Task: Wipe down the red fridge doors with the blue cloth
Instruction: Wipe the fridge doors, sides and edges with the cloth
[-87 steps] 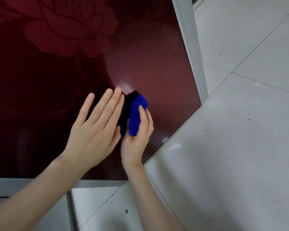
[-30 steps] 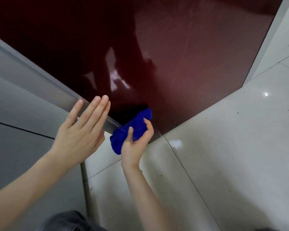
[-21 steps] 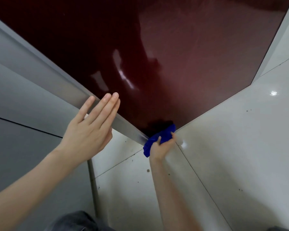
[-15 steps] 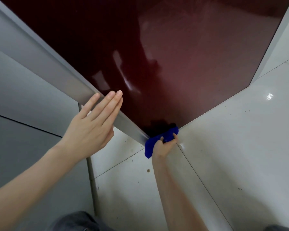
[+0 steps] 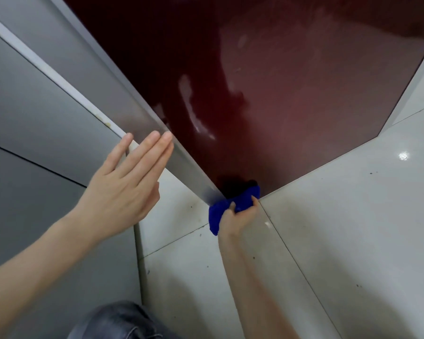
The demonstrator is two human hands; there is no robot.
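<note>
The glossy dark red fridge door (image 5: pixel 291 99) fills the upper half of the head view. Its grey side edge (image 5: pixel 157 133) runs diagonally down to the lower corner. My right hand (image 5: pixel 235 218) grips the bunched blue cloth (image 5: pixel 240 203) and presses it against that bottom corner, where the door meets the floor. My left hand (image 5: pixel 127 184) is flat with fingers straight and together, its fingertips resting against the door's grey side edge. It holds nothing.
Pale glossy floor tiles (image 5: pixel 340 241) with dark specks spread to the right and below. A grey panelled surface (image 5: pixel 34 133) stands on the left. My knee in grey jeans (image 5: pixel 115 321) shows at the bottom edge.
My right hand carried the cloth from the middle of the door down to its bottom corner and has stayed there for the last half second. The view tilted lower; my left hand shifted onto the side edge.
</note>
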